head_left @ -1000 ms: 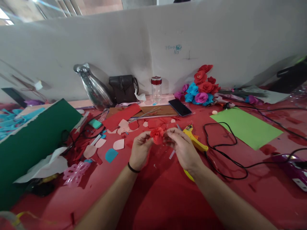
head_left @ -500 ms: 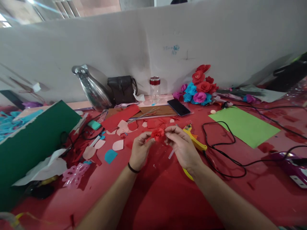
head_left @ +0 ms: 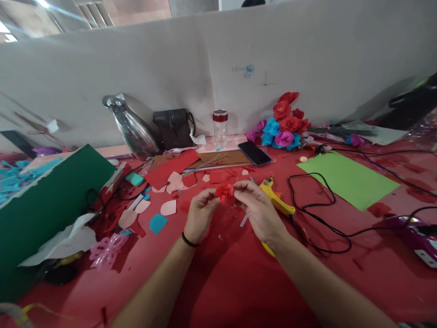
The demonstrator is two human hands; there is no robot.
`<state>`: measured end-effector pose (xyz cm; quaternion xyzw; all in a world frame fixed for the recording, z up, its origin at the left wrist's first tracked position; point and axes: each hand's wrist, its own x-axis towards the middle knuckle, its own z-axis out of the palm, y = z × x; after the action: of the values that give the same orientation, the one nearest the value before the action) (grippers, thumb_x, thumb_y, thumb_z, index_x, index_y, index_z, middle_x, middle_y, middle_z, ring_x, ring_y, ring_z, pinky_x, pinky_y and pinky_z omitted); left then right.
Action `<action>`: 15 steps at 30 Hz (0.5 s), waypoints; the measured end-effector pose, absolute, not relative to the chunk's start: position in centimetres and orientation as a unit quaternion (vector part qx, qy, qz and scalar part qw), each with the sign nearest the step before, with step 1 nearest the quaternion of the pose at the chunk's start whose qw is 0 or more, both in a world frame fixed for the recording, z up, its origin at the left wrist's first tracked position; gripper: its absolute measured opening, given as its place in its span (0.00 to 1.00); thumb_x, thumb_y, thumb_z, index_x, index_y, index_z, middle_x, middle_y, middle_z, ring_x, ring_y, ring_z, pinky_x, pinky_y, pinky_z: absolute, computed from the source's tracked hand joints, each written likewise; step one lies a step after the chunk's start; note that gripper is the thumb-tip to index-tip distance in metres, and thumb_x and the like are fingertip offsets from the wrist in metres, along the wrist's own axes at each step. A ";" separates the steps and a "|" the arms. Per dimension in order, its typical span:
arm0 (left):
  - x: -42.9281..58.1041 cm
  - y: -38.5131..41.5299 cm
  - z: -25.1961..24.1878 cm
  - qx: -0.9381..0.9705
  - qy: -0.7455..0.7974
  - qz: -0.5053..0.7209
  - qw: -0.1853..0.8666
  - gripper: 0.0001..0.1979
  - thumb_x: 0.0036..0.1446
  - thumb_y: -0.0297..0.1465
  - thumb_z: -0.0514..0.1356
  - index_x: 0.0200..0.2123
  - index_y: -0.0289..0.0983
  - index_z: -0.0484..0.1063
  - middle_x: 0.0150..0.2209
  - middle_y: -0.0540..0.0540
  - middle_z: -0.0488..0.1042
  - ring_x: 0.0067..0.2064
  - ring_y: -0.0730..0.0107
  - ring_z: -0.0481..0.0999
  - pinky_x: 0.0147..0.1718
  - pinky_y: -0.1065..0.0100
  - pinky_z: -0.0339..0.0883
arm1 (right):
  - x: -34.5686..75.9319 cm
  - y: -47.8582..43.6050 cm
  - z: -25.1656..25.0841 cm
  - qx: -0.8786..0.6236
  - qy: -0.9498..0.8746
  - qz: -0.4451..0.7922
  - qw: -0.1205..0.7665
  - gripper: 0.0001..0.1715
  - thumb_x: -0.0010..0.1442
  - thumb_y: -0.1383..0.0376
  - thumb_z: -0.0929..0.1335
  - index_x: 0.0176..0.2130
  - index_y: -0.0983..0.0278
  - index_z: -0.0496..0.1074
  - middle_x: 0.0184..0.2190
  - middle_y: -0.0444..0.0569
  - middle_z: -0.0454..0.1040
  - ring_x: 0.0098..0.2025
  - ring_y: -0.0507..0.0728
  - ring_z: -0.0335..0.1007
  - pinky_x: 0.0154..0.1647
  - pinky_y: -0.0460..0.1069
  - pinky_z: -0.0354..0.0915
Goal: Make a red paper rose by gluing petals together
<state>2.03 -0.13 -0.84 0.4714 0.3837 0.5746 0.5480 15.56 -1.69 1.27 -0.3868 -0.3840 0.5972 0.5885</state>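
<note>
Pinched between left hand (head_left: 200,215) and right hand (head_left: 262,213) at opposite edges, small ruffled red paper flower (head_left: 224,194) above smooth red surface (head_left: 218,278), apparently at petal-shaping, next calling for light fingertip pressure.

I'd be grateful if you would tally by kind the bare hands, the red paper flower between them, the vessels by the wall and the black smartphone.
Bare hands (left hand, right hand): 2
Red paper flower: 1
Vessels (silver metal flask, clear glass jar with red lid): 2
Black smartphone: 1
Total: 6
</note>
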 end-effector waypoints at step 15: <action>2.1 -0.1 -0.5 0.479 0.401 0.564 0.540 0.07 0.40 0.31 0.69 0.25 0.37 0.76 0.25 0.50 0.75 0.31 0.70 0.71 0.36 0.68 0.65 | 15.5 -1.4 1.0 -0.401 -0.358 0.569 0.623 0.09 0.45 0.65 0.71 0.30 0.60 0.70 0.28 0.41 0.71 0.30 0.51 0.65 0.31 0.47 0.61</action>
<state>2.09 -0.13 -0.50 0.4790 0.4011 0.5643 0.5397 15.46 -1.41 1.04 -0.4012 -0.3578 0.5686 0.6227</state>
